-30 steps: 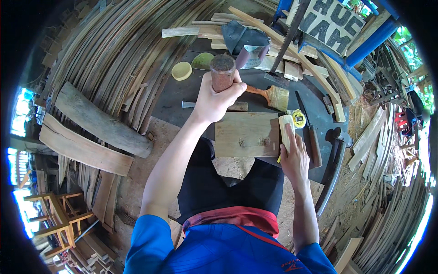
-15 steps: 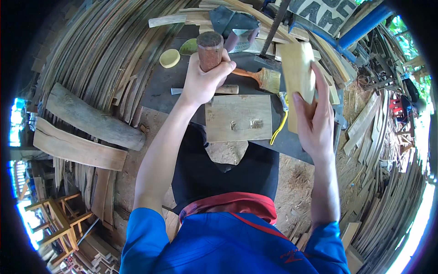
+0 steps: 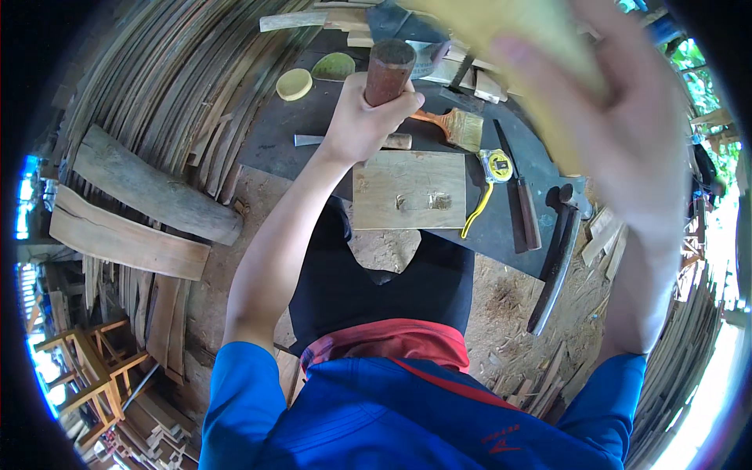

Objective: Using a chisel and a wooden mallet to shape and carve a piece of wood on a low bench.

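In the head view, the left hand (image 3: 364, 117) was clenched around a reddish-brown cylindrical wooden handle (image 3: 390, 74), just past the far edge of a pale rectangular wooden board (image 3: 384, 192). The right hand (image 3: 634, 149), blurred, grasped a pale-yellow wooden block (image 3: 560, 55) raised beyond the board's far right corner. A yellow-and-silver tape measure (image 3: 495, 165) lay right of the board.

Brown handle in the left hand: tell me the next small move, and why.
Probably bring the pale wooden block down onto the brown handle: the right hand holds the block raised, blurred, while the left hand grips the handle near the wooden board, leaving its top end uncovered.
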{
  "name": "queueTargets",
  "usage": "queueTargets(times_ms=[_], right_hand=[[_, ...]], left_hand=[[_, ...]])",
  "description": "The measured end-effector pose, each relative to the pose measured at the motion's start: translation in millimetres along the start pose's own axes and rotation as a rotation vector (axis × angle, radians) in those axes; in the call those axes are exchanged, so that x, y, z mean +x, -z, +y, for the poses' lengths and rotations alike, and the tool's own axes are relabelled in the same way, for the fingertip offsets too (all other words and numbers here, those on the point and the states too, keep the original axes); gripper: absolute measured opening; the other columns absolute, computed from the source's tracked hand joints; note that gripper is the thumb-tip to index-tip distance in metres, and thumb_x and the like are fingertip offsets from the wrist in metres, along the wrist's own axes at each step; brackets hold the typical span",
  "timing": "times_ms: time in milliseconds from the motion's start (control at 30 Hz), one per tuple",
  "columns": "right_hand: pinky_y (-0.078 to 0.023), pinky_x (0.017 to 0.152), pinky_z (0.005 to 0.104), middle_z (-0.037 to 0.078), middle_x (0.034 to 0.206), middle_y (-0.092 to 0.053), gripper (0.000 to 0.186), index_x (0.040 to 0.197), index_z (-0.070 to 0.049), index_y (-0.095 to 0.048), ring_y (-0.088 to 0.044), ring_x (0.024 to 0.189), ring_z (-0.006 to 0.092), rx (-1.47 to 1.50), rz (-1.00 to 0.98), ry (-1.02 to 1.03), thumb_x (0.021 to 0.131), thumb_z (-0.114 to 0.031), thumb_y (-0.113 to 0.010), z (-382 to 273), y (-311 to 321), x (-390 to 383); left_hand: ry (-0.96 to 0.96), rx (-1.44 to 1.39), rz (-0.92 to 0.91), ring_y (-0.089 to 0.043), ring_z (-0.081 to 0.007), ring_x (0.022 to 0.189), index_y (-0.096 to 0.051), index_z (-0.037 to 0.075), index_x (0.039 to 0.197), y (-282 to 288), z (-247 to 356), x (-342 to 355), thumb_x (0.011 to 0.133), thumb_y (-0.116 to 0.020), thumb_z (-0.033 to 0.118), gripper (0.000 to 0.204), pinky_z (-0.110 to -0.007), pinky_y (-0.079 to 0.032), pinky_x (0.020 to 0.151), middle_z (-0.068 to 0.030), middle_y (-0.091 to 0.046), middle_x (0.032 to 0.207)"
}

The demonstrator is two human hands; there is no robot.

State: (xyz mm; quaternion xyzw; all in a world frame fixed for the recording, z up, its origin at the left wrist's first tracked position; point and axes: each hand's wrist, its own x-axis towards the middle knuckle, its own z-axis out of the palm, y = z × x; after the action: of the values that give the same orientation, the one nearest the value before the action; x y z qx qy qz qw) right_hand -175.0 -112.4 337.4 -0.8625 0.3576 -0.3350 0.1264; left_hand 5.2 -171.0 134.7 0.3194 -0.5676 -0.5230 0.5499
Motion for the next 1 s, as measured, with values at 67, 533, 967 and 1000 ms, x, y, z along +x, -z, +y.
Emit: queueTargets(times_ms=[67, 533, 967, 1000], right_hand=[[-0.058, 0.052, 0.0305, 0.021, 0.088, -0.07, 0.06, 0.14, 0.003, -0.046, -0.07, 0.062, 0.019, 0.149, 0.134, -0.154, 0.086, -0.007, -0.07, 14.0, -7.4, 0.8], [-0.057, 0.045, 0.0292, 0.026, 0.095, -0.069, 0.058, 0.144, 0.002, -0.041, -0.065, 0.054, 0.0163, 0.143, 0.075, 0.047, 0.09, -0.008, -0.061, 32.6, -6.9, 11.4], [-0.053, 0.084, 0.0311, 0.016, 0.129, -0.06, 0.052, 0.142, -0.001, -0.047, -0.064, 0.104, 0.0197, 0.112, 0.159, -0.025, 0.094, -0.008, -0.065, 83.8, -18.9, -43.1], [-0.055, 0.075, 0.0312, 0.013, 0.12, -0.066, 0.051, 0.139, -0.003, -0.052, -0.068, 0.09, 0.0176, 0.129, 0.188, -0.068, 0.092, -0.01, -0.069, 91.4, -26.4, -57.0]], left_hand=[[0.006, -0.009, 0.026, -0.042, -0.0025, 0.058, -0.056, 0.006, 0.069, -4.3, 1.3, -0.5, 0.088, -0.068, 0.01, 0.023, -0.024, -0.034, 0.053, 0.0069, -0.05, 0.062], [-0.035, 0.088, 0.094, -0.033, -0.001, 0.046, -0.055, 0.007, 0.076, -0.9, -4.6, 8.8, 0.092, -0.062, 0.009, 0.018, -0.022, -0.024, 0.043, 0.0073, -0.041, 0.056], [-0.026, 0.003, 0.294, -0.044, -0.0045, 0.053, -0.055, 0.007, 0.071, 17.6, 2.2, -49.7, 0.092, -0.063, 0.006, 0.023, -0.025, -0.031, 0.047, 0.0038, -0.05, 0.06], [-0.117, -0.108, 0.305, -0.04, -0.0059, 0.05, -0.051, 0.009, 0.069, 27.6, 4.9, -65.1, 0.092, -0.061, 0.006, 0.025, -0.026, -0.029, 0.046, 0.0036, -0.045, 0.058]])
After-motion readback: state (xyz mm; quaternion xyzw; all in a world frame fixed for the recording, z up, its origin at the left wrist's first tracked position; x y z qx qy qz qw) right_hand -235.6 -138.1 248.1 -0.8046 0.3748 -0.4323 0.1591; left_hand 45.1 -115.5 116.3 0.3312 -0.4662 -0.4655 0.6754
